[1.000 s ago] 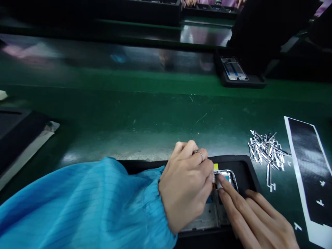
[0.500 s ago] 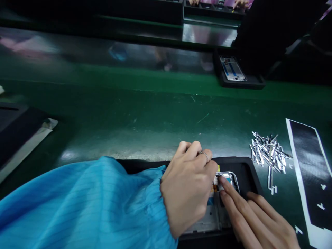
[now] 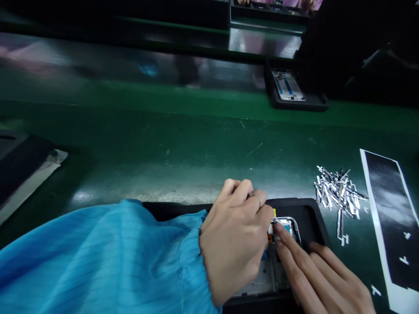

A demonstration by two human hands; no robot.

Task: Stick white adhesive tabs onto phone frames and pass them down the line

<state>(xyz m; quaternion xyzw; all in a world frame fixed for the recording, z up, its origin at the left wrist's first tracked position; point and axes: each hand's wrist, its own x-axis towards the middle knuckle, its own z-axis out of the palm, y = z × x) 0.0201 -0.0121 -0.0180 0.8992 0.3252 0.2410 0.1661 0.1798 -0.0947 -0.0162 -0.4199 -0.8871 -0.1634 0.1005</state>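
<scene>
A silver phone frame [image 3: 258, 281] lies in a black tray [image 3: 309, 218], partly covered by both my hands. My left hand [image 3: 237, 237], below a blue sleeve and wearing a ring, is closed with its fingers curled over the frame's upper part. Its fingertips are hidden, so what they pinch cannot be made out. My right hand [image 3: 322, 274] comes in from the lower right with its fingers stretched out. The index fingertip presses on the frame near its top edge, beside my left hand. A small yellow tab [image 3: 274, 213] shows at that edge.
Several small metallic strips [image 3: 338, 192] lie heaped to the right, beside a black sheet with a white border [image 3: 388, 209]. Farther back, another phone frame [image 3: 288, 85] sits in a black tray [image 3: 316, 102]. A dark object [image 3: 24, 163] is at left. A co-worker's hands show at the top.
Both hands keep their pose on the phone frame. The view has shifted slightly, moving the far tray a little left in the picture. The co-worker's hands at the top have moved.
</scene>
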